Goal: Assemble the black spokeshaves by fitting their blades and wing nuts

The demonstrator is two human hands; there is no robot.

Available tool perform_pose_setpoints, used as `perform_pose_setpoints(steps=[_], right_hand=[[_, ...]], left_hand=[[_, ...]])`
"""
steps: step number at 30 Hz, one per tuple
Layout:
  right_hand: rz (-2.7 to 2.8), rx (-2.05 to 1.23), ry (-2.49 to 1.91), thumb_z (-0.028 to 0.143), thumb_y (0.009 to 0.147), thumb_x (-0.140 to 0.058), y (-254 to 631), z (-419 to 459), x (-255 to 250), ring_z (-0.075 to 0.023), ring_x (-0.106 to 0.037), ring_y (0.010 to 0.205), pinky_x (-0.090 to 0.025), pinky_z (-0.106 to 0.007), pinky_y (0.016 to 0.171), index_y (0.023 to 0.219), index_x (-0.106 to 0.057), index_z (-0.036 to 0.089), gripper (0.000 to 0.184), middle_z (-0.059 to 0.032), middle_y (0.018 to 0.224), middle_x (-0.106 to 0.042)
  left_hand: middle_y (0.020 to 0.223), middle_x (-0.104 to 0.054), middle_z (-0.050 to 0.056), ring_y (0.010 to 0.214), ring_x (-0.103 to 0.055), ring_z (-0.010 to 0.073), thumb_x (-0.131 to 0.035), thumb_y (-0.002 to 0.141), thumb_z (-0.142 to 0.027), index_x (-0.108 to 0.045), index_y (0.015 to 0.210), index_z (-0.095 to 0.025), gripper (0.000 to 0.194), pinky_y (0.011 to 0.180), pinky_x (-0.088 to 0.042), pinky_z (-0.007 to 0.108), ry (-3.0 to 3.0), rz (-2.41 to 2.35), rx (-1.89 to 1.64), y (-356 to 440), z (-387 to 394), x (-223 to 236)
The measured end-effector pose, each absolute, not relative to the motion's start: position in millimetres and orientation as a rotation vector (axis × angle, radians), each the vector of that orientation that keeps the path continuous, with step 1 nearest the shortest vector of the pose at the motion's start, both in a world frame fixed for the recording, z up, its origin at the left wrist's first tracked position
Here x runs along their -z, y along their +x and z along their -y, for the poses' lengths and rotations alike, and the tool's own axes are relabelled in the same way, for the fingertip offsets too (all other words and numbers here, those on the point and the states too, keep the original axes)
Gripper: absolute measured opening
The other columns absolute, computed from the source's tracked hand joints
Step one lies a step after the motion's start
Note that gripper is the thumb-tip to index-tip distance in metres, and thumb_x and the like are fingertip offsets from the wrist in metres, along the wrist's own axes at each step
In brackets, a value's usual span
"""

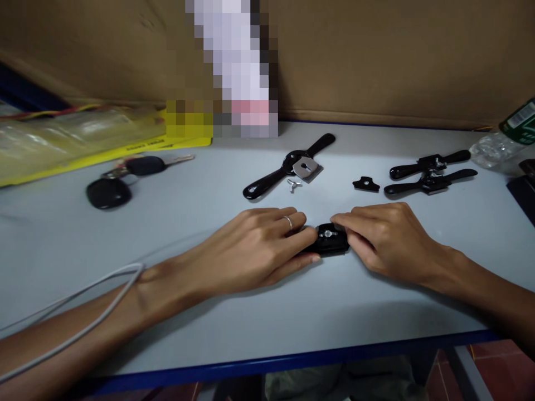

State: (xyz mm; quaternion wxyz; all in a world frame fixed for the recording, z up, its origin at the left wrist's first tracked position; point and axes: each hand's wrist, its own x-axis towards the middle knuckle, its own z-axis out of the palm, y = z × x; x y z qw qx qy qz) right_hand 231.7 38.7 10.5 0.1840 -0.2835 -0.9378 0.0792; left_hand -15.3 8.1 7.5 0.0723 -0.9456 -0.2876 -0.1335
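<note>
Low over the table, a black spokeshave [332, 238] lies between my hands, its middle showing a small silver screw. My left hand [271, 242] is closed around its left handle, which the fingers mostly hide. At the other end, the fingers of my right hand [387, 239] grip the right side, and that handle is hidden too. Beyond them lies another spokeshave body [267, 181] with a silver blade [307, 169] resting on it. A silver wing screw [294, 185] lies beside that body. To the right is a loose black cap plate [366, 184].
Two more spokeshaves [430, 182] lie at the right, near a plastic bottle [497, 145]. Keys with black fobs [109, 193] sit at the left, before a yellow packet [188, 139]. A white cable [121, 270] crosses my left forearm. Brown cardboard [397, 61] stands along the back.
</note>
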Motion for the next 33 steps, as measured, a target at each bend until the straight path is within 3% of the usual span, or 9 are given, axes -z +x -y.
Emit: perform_pose_setpoints(steps=[9, 16, 21, 26, 31, 33], right_hand=[[2.607, -0.096, -0.606, 0.009, 0.092, -0.046, 231, -32, -15, -0.0130, -0.050, 0.053, -0.032, -0.030, 0.053, 0.082, -0.075, 0.013, 0.031, -0.0012, 0.064, -0.063], [2.604, -0.048, -0.579, 0.007, 0.093, -0.045, 229, -30, -16, -0.0124, -0.051, 0.055, -0.032, -0.029, 0.053, 0.095, -0.075, 0.014, 0.031, 0.0003, 0.064, -0.065], [2.634, -0.031, -0.580, 0.008, 0.092, -0.045, 230, -30, -16, -0.0127, -0.049, 0.054, -0.032, -0.030, 0.053, 0.083, -0.074, 0.016, 0.031, 0.0002, 0.063, -0.063], [2.635, -0.011, -0.544, 0.006, 0.092, -0.045, 230, -29, -17, -0.0128, -0.049, 0.053, -0.032, -0.031, 0.053, 0.092, -0.075, 0.013, 0.031, 0.0007, 0.062, -0.062], [2.638, -0.002, -0.582, 0.008, 0.092, -0.045, 230, -29, -18, -0.0130, -0.048, 0.053, -0.030, -0.031, 0.053, 0.079, -0.072, 0.016, 0.032, -0.0005, 0.062, -0.062], [2.646, -0.012, -0.525, 0.008, 0.093, -0.045, 229, -28, -18, -0.0125, -0.048, 0.053, -0.031, -0.031, 0.053, 0.084, -0.074, 0.016, 0.031, 0.0007, 0.061, -0.061]], left_hand=[[0.075, -0.058, 0.002, 0.061, -0.055, 0.0165, -0.035, 0.110, -0.038, -0.058, 0.086, -0.018, 0.039, 0.058, -0.046, 0.031, -2.858, 0.891, 0.417, -13, -8, -8], [0.075, -0.058, 0.001, 0.061, -0.056, 0.0167, -0.036, 0.110, -0.037, -0.058, 0.088, -0.017, 0.037, 0.058, -0.045, 0.031, -2.851, 0.880, 0.444, -15, -9, -6], [0.075, -0.057, 0.001, 0.060, -0.055, 0.0163, -0.036, 0.110, -0.038, -0.057, 0.085, -0.018, 0.038, 0.056, -0.045, 0.031, -2.850, 0.889, 0.428, -14, -8, -7], [0.076, -0.059, 0.001, 0.062, -0.056, 0.0159, -0.037, 0.109, -0.038, -0.059, 0.088, -0.017, 0.037, 0.058, -0.046, 0.030, -2.851, 0.896, 0.413, -15, -8, -7], [0.075, -0.059, 0.001, 0.060, -0.055, 0.0144, -0.035, 0.110, -0.039, -0.059, 0.086, -0.018, 0.040, 0.058, -0.044, 0.029, -2.843, 0.892, 0.406, -15, -8, -7], [0.075, -0.058, 0.001, 0.061, -0.055, 0.0142, -0.036, 0.109, -0.039, -0.059, 0.086, -0.018, 0.039, 0.058, -0.044, 0.029, -2.849, 0.892, 0.407, -15, -8, -7]])
